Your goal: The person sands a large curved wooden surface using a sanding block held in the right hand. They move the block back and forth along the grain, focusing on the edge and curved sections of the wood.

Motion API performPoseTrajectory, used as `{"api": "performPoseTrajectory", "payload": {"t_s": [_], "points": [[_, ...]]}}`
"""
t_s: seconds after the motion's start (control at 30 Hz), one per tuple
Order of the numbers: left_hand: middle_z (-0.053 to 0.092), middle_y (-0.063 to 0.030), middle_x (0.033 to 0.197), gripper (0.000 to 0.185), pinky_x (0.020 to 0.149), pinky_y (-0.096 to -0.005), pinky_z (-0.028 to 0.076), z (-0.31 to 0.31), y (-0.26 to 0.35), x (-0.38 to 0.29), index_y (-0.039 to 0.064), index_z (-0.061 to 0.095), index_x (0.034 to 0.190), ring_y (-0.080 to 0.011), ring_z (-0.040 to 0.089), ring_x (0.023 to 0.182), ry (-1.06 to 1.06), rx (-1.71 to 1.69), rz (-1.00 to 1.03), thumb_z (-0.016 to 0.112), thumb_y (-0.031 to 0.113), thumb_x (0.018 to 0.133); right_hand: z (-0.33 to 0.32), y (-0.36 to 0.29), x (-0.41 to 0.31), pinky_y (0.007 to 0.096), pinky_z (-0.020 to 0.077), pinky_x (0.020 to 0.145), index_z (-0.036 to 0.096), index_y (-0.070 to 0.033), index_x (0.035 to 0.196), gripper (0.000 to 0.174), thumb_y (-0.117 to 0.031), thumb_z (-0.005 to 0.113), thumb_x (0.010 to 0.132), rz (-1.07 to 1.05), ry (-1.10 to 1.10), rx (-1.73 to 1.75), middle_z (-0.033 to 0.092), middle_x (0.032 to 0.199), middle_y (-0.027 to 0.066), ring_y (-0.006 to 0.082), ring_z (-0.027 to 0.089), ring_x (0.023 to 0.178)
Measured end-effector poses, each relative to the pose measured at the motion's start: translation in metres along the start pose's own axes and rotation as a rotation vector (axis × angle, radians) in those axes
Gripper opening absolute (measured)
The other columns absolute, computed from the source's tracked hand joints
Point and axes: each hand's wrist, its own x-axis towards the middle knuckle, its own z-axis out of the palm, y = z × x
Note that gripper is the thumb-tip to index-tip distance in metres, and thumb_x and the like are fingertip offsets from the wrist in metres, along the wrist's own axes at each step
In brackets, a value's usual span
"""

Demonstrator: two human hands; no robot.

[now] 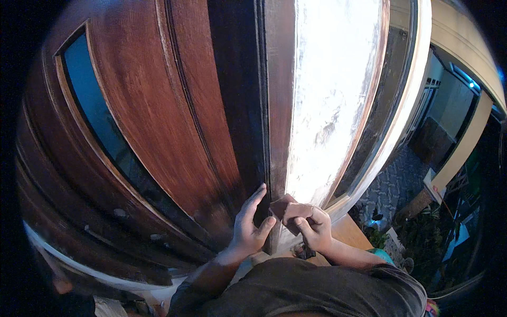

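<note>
My right hand (pixel 317 232) grips a folded brown sheet that looks like sandpaper (pixel 300 212), its thumb pressed against the lower part. The sheet is in front of the lower end of a pale, brightly lit wooden panel (pixel 330 103) with worn grey patches. To its left, my left hand (pixel 250 229) is raised with nothing in it, fingers extended and thumb apart. It is close to a dark grooved wooden edge (pixel 262 99); whether it touches the wood I cannot tell. Further left stands a reddish-brown wooden door (pixel 146 99) with a narrow glass pane (pixel 95 87).
A pale window frame (pixel 400 119) rises on the right, above an orange-brown flat surface (pixel 348 232). Beyond are grey paving (pixel 386 186), plants (pixel 420 226) and a cream pillar (pixel 467 138). A small dark object (pixel 304 250) lies below my right hand.
</note>
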Motion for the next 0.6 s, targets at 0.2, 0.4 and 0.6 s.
{"api": "performPoseTrajectory", "payload": {"t_s": [0.2,0.4,0.6], "points": [[0.047,-0.0177,0.150,0.065,0.112,-0.0411,0.038,0.037,0.027,-0.014,-0.005,0.039,0.148,-0.0247,0.056,0.123,0.044,-0.463,-0.178,0.067,0.026,0.098,-0.012,-0.006,0.003,0.0339,0.0540,0.073,0.072,-0.002,0.106,0.017,-0.010,0.074,0.091,-0.027,-0.139,-0.114,0.071,0.094,0.0138,0.0238,0.070,0.084],[0.064,-0.0116,0.117,0.027,0.094,-0.0301,0.049,0.050,0.060,-0.010,-0.003,0.062,0.121,-0.0155,0.063,0.106,0.146,-0.261,-0.357,0.067,0.007,0.096,-0.022,-0.004,-0.002,0.0357,0.0546,0.069,0.071,-0.004,0.099,0.015,-0.012,0.077,0.087,-0.028,-0.158,-0.156,0.071,0.091,0.0140,0.0277,0.070,0.079],[0.069,-0.0077,0.102,0.019,0.083,-0.0286,0.051,0.049,0.065,-0.003,-0.001,0.065,0.114,-0.0129,0.064,0.093,0.285,-0.076,-0.462,0.063,0.007,0.098,-0.028,0.002,0.001,0.0346,0.0532,0.078,0.069,-0.004,0.098,0.016,-0.016,0.076,0.090,0.064,-0.265,0.141,0.070,0.098,0.0135,0.0255,0.069,0.088]]}}
